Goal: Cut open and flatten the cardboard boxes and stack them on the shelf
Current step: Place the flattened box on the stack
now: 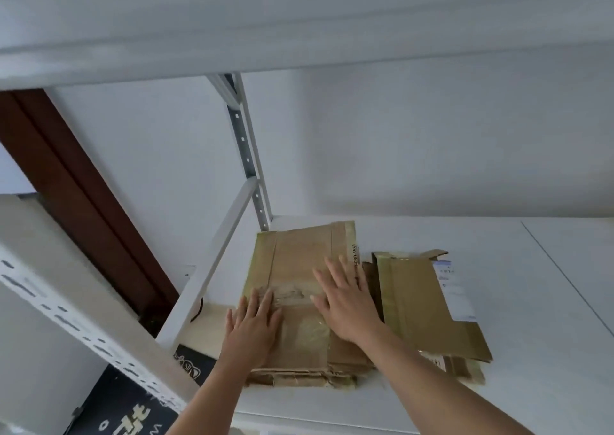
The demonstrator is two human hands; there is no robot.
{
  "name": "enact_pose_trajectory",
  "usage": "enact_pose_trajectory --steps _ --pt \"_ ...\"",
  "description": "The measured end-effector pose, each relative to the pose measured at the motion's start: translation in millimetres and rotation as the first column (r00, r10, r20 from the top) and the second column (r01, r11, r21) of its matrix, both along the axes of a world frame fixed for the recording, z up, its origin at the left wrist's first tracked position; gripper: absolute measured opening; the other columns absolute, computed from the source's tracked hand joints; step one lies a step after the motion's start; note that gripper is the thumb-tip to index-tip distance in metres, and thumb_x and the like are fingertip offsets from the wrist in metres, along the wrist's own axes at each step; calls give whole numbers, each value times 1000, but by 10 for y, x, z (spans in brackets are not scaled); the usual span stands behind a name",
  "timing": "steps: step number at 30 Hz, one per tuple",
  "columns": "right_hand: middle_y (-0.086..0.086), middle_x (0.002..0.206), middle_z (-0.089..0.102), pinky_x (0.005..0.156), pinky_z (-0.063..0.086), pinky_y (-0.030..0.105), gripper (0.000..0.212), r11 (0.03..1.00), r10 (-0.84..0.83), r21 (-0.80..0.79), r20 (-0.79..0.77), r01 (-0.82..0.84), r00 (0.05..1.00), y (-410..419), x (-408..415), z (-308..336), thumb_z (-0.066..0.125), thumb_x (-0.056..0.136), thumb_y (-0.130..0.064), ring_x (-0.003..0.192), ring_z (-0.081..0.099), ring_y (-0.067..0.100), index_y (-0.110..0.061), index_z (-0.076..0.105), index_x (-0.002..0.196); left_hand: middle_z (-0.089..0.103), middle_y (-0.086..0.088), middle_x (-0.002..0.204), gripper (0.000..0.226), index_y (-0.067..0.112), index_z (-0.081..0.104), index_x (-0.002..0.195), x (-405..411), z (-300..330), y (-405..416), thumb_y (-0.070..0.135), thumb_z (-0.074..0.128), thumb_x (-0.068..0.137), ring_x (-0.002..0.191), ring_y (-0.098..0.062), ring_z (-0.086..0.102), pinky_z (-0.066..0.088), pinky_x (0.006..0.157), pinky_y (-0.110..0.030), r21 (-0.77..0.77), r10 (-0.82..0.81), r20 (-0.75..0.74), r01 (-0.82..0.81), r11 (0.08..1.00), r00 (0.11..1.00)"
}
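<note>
A stack of flattened brown cardboard boxes (299,262) with tape strips lies at the left end of a white shelf board (531,318). My left hand (254,325) rests flat on the near left part of the top sheet, fingers spread. My right hand (345,298) lies flat, palm down, on the right side of the same sheet. To the right, a second flattened box (418,308) with a white shipping label (457,292) sits partly under the stack's edge. Neither hand grips anything.
A white metal upright (247,155) with holes stands at the shelf's back left corner, and another perforated post (83,328) runs close at the left. An upper shelf (299,19) hangs overhead. A brown door frame (76,195) and a black printed box (126,408) are at the left.
</note>
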State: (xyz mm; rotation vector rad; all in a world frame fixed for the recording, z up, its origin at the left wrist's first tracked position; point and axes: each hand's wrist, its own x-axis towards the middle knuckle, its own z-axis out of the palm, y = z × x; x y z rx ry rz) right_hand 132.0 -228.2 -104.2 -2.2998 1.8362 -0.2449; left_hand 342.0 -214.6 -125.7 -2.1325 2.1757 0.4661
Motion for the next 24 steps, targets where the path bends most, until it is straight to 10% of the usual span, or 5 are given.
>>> enact_pose_trajectory --steps 12,18,24 --pt "-1 154 -39 117 -18 49 65 930 28 367 -138 25 990 -158 4 -126 7 101 -58 143 -35 21 -30 -19 153 -21 -4 162 63 28 -21 152 -100 8 -80 51 11 103 150 -25 -16 -5 121 -47 74 2 65 -6 997 998" --pt "6 161 -27 121 -10 47 67 970 14 243 -74 4 997 -30 -133 439 25 105 -49 148 -23 29 -25 -11 157 -7 -14 164 56 16 12 156 -500 707 -145 33 28 105 151 -30 -8 2 121 -56 40 -35 171 29 999 985" --pt "-2 157 -33 114 -18 52 65 988 -150 15 -76 152 986 455 -1174 733 21 102 -56 143 -33 27 -37 -14 154 -12 5 164 58 26 7 157 -1277 1106 57 40 29 105 151 -24 -12 -3 120 -53 -148 -249 -29 243 959 968"
